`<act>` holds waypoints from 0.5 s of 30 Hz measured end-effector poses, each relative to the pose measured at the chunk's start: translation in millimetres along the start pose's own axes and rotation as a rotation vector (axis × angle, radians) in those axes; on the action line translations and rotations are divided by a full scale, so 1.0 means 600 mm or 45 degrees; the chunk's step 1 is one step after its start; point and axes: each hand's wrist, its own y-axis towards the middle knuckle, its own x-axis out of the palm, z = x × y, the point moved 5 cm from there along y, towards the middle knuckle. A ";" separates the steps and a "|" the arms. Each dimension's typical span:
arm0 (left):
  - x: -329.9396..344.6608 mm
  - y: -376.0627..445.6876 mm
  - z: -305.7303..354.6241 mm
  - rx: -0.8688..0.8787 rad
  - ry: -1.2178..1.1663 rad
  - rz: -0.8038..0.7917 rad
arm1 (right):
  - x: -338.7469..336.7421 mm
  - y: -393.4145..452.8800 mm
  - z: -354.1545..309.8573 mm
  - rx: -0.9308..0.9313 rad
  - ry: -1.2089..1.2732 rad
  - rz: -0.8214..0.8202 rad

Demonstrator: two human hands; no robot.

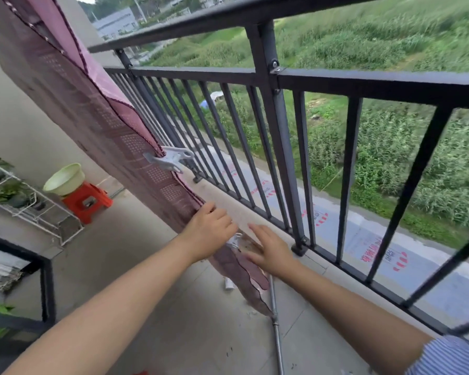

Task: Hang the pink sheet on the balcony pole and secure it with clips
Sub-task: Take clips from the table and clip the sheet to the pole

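Beyond my hands, pink patterned cloth sheet (pixel 98 112) hangs, white plastic clip (pixel 171 157) fastened | second clip (pixel 234 240) between hands | left hand (pixel 209 234) curls on sheet's top edge, right hand (pixel 268 253) flat, holding nothing | more clipping likely remains

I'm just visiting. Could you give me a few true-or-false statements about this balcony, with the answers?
1. A white clip grips the pink sheet. True.
2. The right hand is clenched in a fist. False: its fingers are straight.
3. A pale green basin sits on an orange stool. True.
4. The left hand rests on the railing. False: it is at the sheet's edge.
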 end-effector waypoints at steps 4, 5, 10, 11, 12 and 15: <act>0.034 0.038 0.045 0.034 -0.164 -0.169 | -0.053 -0.046 0.058 0.226 -0.197 0.152; 0.037 0.054 0.060 0.045 -0.190 -0.217 | -0.069 -0.063 0.075 0.295 -0.265 0.199; 0.022 0.128 0.172 0.124 -0.546 -0.328 | -0.142 -0.218 0.136 0.852 -0.673 0.354; 0.008 0.140 0.196 0.154 -0.561 -0.325 | -0.153 -0.260 0.135 0.956 -0.715 0.387; -0.014 0.150 0.227 0.219 -0.570 -0.297 | -0.160 -0.314 0.127 1.074 -0.752 0.456; -0.097 0.165 0.337 0.457 -0.630 -0.137 | -0.162 -0.494 0.076 1.416 -0.886 0.604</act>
